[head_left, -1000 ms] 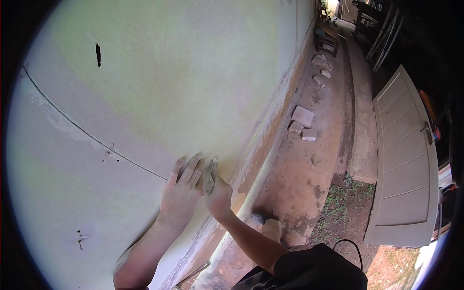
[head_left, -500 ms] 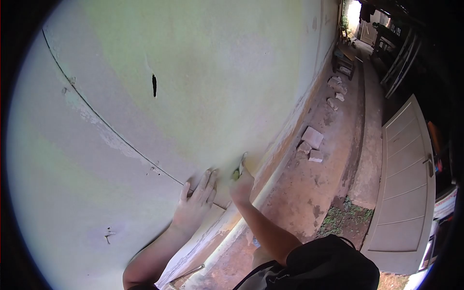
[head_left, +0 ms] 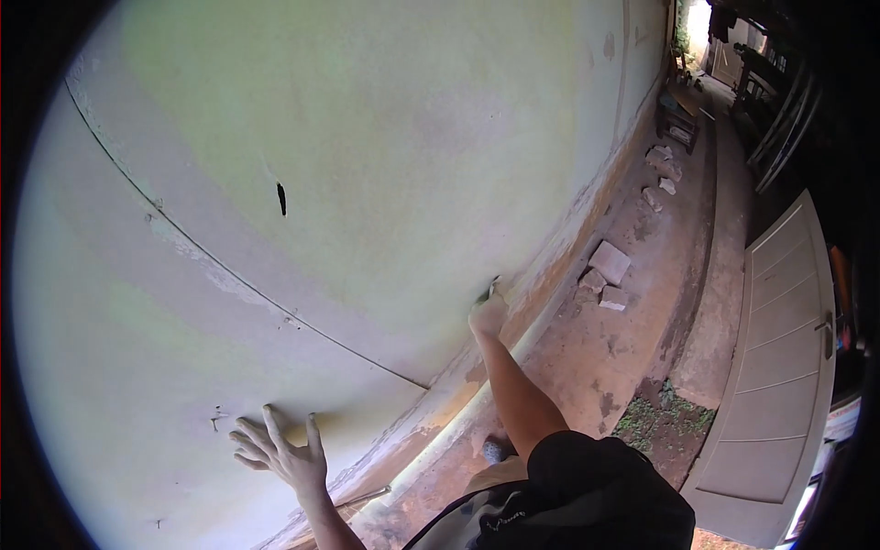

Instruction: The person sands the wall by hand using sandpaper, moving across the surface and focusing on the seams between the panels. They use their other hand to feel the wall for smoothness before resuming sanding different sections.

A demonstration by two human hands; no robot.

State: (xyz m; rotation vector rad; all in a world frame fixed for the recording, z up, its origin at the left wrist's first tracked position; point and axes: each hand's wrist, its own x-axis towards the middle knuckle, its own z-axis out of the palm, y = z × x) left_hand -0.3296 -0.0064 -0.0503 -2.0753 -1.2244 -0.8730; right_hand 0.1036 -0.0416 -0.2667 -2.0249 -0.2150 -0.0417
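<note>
A pale green painted wall fills most of the head view. My left hand is at the lower wall with its fingers spread, holding nothing. Further right, my right hand is closed around a small hand tool, whose tip is at the wall surface. Its exact kind is too small to make out. A thin dark cable or crack line curves across the wall and ends between my two hands. Above it is a dark slit.
Along the wall's foot runs a flaking base strip. Broken blocks and rubble lie on the concrete floor. A panelled door leans at the right, near a patch of small plants. Further back stands a small table.
My left hand has left the line on the wall and moved down and left, its fingers spreading. My right hand has shifted slightly right and up with the tool. The view has shifted slightly.
</note>
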